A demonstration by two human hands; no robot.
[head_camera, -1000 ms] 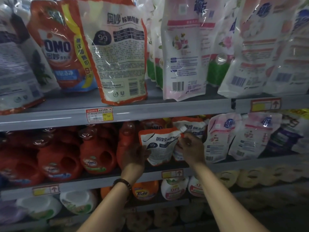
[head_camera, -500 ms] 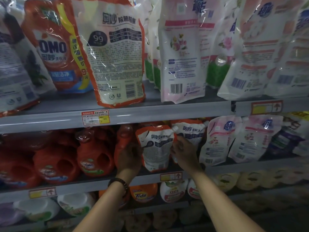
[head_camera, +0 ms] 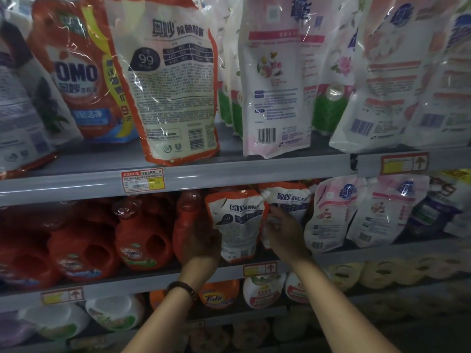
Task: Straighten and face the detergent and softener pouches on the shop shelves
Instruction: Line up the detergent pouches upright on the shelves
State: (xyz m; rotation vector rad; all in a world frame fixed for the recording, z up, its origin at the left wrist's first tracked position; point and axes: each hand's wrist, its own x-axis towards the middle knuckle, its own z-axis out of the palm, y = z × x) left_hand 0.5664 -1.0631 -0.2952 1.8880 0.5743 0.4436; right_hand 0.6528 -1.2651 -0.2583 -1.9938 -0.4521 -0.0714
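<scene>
Tilted earlier, now upright: glossy orange-trimmed spout pouch point(head_camera: 235, 225) at middle shelf point(head_camera: 142, 282) front edge, left side gripped by left hand point(head_camera: 201, 242), right seam pinched by right hand point(head_camera: 284, 233).

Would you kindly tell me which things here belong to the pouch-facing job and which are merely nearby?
Job: small orange-edged pouch, held between left hand and right hand; large orange-edged pouch above; pink-and-white pouches.
Nearby: red detergent jugs; Tide container; price tag.
</scene>
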